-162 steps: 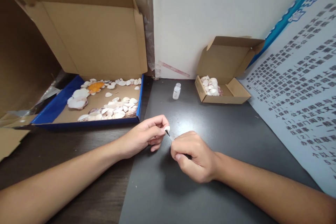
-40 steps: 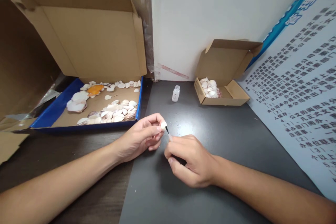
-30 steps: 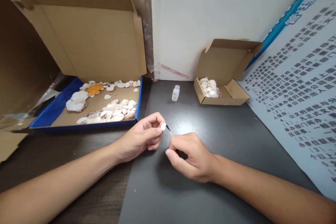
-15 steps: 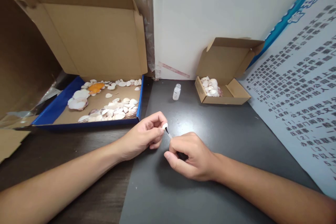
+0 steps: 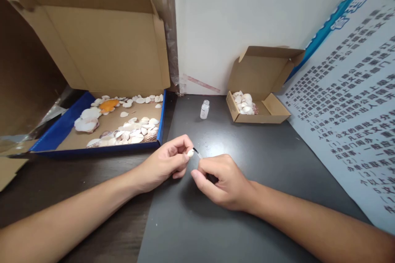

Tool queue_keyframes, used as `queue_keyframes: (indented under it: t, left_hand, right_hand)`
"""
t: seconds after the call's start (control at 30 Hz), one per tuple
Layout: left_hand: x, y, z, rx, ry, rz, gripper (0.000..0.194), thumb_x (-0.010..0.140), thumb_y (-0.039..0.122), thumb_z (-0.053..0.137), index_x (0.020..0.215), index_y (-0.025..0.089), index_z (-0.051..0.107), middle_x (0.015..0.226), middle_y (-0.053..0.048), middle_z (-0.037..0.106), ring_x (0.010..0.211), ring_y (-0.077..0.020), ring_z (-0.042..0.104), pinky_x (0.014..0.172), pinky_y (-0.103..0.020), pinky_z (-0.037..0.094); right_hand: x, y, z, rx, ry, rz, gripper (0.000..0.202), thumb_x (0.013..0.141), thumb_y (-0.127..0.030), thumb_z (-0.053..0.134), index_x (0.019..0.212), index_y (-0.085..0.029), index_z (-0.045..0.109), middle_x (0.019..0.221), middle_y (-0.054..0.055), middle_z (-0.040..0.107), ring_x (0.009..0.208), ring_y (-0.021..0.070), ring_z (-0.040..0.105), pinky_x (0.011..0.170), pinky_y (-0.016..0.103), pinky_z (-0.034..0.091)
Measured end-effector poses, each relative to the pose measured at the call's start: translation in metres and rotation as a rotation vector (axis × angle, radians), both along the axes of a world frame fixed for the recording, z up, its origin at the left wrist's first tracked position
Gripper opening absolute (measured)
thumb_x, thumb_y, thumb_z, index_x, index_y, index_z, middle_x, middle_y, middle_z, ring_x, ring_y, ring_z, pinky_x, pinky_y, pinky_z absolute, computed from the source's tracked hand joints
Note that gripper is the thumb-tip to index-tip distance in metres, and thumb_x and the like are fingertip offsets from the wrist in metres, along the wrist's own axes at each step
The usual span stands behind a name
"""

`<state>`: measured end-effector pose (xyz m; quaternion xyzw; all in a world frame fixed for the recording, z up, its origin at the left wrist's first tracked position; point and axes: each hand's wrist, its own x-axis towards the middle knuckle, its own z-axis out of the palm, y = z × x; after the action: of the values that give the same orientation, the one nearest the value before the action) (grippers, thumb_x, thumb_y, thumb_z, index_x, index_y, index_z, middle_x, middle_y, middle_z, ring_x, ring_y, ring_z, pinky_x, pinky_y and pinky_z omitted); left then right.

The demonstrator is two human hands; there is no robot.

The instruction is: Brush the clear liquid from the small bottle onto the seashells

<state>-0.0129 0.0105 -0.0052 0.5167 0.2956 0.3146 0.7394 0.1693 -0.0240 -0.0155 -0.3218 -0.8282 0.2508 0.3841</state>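
My left hand (image 5: 171, 159) pinches a small white shell (image 5: 190, 153) between thumb and fingers above the dark table. Closed round a thin brush (image 5: 196, 152) is my right hand (image 5: 220, 181); the dark tip points at the shell's upper edge, and the handle is mostly hidden in the palm. Whether the tip touches the shell cannot be told. Behind the hands stands a small open glass bottle (image 5: 204, 110) with whitish contents.
At the left, a blue-edged cardboard box (image 5: 162, 121) holds many white shells (image 5: 135, 131) and an orange one (image 5: 109, 106). A smaller open box (image 5: 279, 114) with shells (image 5: 245, 102) stands back right. A printed sheet (image 5: 348, 131) lies at the right.
The shell has turned and dropped slightly in my left fingers, and the brush tip now lies at its upper edge. The whole view has shifted slightly, moving the boxes and bottle left.
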Motion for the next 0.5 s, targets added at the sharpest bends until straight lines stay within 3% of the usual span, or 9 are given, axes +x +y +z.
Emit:
queue_keyframes:
  t: [0.23,0.5]
  left_hand:
    - [-0.0014,0.0007,-0.0013,0.061,0.058,-0.006,0.014,0.086,0.024,0.058,0.082,0.020,0.045,0.061,0.010,0.039,0.045,-0.0031,0.033,0.044,-0.015,0.027]
    - [0.0002,-0.0012,0.0009,0.047,0.080,0.006,0.016,0.085,0.025,0.059,0.080,0.020,0.044,0.059,0.010,0.038,0.045,-0.0038,0.032,0.044,-0.016,0.026]
  right_hand:
    - [0.0000,0.0001,-0.0022,0.071,-0.020,0.094,0.032,0.083,-0.015,0.053,0.060,-0.020,0.032,0.053,-0.007,0.028,0.048,0.0072,0.024,0.048,0.023,0.022]
    - [-0.0002,-0.0002,-0.0022,0.049,-0.020,0.048,0.032,0.083,-0.015,0.052,0.057,-0.020,0.034,0.050,-0.007,0.031,0.045,0.0073,0.025,0.047,0.023,0.023]
